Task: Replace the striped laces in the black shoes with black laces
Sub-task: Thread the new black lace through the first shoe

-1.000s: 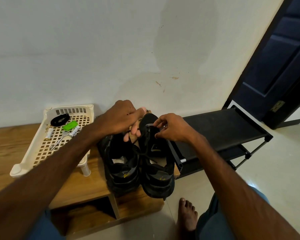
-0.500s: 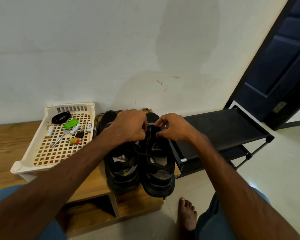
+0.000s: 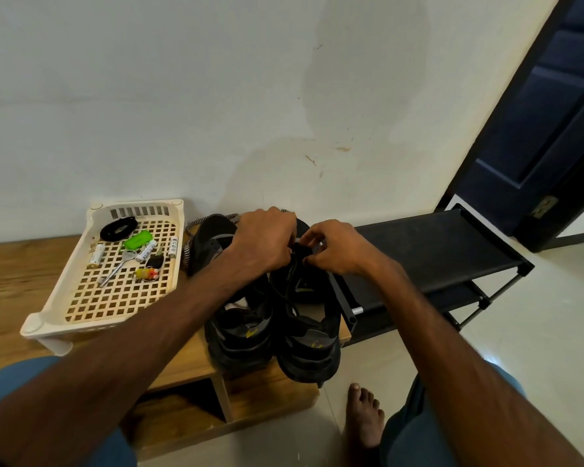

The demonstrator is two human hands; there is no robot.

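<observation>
While the black shoes sit on the counter, left hand and right hand pinch a black lace with curled fingers

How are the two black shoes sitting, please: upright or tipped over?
Upright. The black shoes rest on their soles, side by side on the wooden bench, with their openings facing up.

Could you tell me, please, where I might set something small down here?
The rack's top shelf, right of the shoes, is bare. So are the bench top left of the tray and the tray's near half. Crowded: the tray's far end, and the bench's right end, where the left hand and right hand work a lace.
</observation>
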